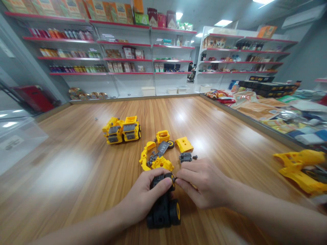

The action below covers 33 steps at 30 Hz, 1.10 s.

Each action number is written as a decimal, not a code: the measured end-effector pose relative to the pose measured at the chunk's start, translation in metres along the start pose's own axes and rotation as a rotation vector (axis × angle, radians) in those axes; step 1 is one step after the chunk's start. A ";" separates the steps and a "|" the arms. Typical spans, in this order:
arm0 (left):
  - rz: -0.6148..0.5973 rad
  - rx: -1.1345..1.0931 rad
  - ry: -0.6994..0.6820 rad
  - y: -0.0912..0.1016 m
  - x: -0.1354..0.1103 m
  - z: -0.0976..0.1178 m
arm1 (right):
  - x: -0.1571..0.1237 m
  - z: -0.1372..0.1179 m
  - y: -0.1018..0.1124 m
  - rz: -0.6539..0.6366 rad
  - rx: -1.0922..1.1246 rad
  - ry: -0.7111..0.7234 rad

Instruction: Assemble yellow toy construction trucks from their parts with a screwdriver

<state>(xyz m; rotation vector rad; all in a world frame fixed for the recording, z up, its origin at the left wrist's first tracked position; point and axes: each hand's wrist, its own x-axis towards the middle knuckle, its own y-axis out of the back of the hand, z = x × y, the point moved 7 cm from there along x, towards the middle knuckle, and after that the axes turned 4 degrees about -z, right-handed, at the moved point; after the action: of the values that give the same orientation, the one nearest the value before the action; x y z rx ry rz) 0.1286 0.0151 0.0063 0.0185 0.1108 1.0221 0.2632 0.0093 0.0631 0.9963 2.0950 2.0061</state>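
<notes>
A black toy truck chassis (163, 207) with yellow-hubbed wheels rests on the wooden table (76, 170) close to me. My left hand (145, 195) is wrapped over its front end. My right hand (201, 183) pinches at a wheel on the chassis's front right corner, fingertips pressed together beside my left thumb. Just beyond my hands lie loose parts: a curved yellow arm (145, 156), a yellow cab block (184, 144), a small yellow box piece (162, 136), a grey piece (186, 157) and a yellow body part (163, 164).
Two assembled yellow toy trucks (122, 130) stand side by side farther back on the left. Large yellow toy pieces (301, 168) lie at the right edge. Packaged goods (268, 109) fill a counter on the right. Stocked red-edged shelves (102, 51) line the back wall.
</notes>
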 end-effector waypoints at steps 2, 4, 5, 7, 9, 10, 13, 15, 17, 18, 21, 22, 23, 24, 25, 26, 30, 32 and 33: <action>0.011 0.066 -0.023 0.001 -0.001 0.003 | 0.000 0.001 -0.002 -0.023 0.026 -0.009; 0.020 0.099 -0.039 0.001 -0.001 0.004 | -0.001 0.002 -0.004 -0.039 0.067 -0.019; 0.021 0.102 -0.042 0.001 -0.001 0.005 | -0.001 0.003 -0.004 -0.044 0.083 -0.025; 0.016 0.095 -0.042 0.001 -0.001 0.004 | -0.001 0.004 -0.004 -0.048 0.094 -0.030; 0.007 0.077 -0.034 0.000 0.000 0.004 | 0.000 0.003 -0.004 -0.054 0.075 -0.014; 0.003 0.065 -0.030 0.000 0.000 0.004 | 0.000 0.002 -0.004 -0.056 0.059 -0.002; -0.001 -0.016 -0.003 -0.001 0.000 0.004 | 0.001 0.000 -0.003 -0.049 0.020 0.023; 0.005 -0.084 0.013 -0.002 0.000 0.003 | 0.001 -0.001 -0.003 -0.044 0.026 0.024; 0.018 -0.115 0.023 -0.002 0.000 0.003 | 0.001 -0.001 -0.004 -0.042 0.057 0.020; 0.023 -0.118 0.023 -0.002 0.000 0.002 | 0.000 -0.001 -0.004 -0.038 0.075 0.015; 0.033 -0.124 0.017 -0.002 0.002 0.002 | -0.001 0.000 -0.003 -0.023 0.097 -0.008; 0.032 -0.132 0.014 -0.002 0.002 0.002 | -0.001 0.000 -0.002 -0.019 0.090 -0.009; 0.031 -0.142 0.016 -0.002 0.003 0.002 | -0.001 -0.001 -0.002 -0.016 0.077 -0.001; 0.029 -0.153 0.022 -0.002 0.003 0.001 | 0.000 -0.002 -0.002 -0.015 0.061 0.012; 0.025 -0.166 0.033 -0.003 0.003 0.000 | 0.000 -0.003 -0.001 -0.012 0.047 0.027; 0.023 -0.179 0.043 -0.003 0.003 -0.001 | 0.001 -0.004 -0.001 -0.008 0.037 0.039; 0.026 -0.185 0.049 -0.002 0.004 -0.002 | 0.001 -0.004 0.000 0.011 0.057 0.034; 0.029 -0.187 0.047 -0.002 0.004 -0.001 | 0.000 -0.003 -0.001 0.008 0.096 0.015; 0.029 -0.192 0.048 -0.002 0.003 -0.001 | -0.001 -0.002 -0.001 0.005 0.111 0.009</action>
<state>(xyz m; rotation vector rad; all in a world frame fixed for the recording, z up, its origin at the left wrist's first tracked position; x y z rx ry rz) 0.1317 0.0172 0.0048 -0.1801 0.0560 1.0585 0.2622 0.0075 0.0617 1.0109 2.2321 1.9186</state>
